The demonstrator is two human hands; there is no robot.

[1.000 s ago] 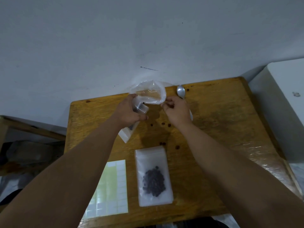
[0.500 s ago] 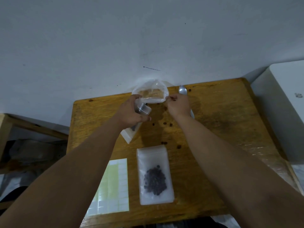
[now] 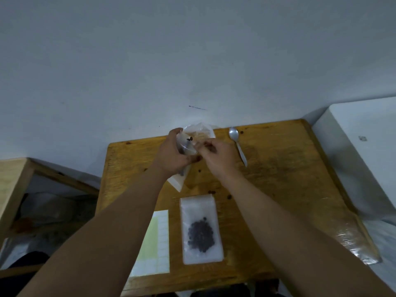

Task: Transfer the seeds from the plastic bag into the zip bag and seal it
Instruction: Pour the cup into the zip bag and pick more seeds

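Clear crumpled plastic bag (image 3: 200, 130), translucent zip bag (image 3: 179, 182), few dark seeds (image 3: 189, 139).

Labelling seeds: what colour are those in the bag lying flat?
The seeds look near-black, seen in the head view.

We count two hands, a left hand (image 3: 173, 156) and a right hand (image 3: 217, 156), one plastic bag (image 3: 201, 130), and two zip bags: a held zip bag (image 3: 178, 182) and a flat zip bag (image 3: 198, 207). The flat one has one heap of seeds (image 3: 201, 235), too many to count. We also count one spoon (image 3: 234, 133), one label sheet (image 3: 157, 243), one table (image 3: 278, 168) and a few loose seeds (image 3: 212, 192).
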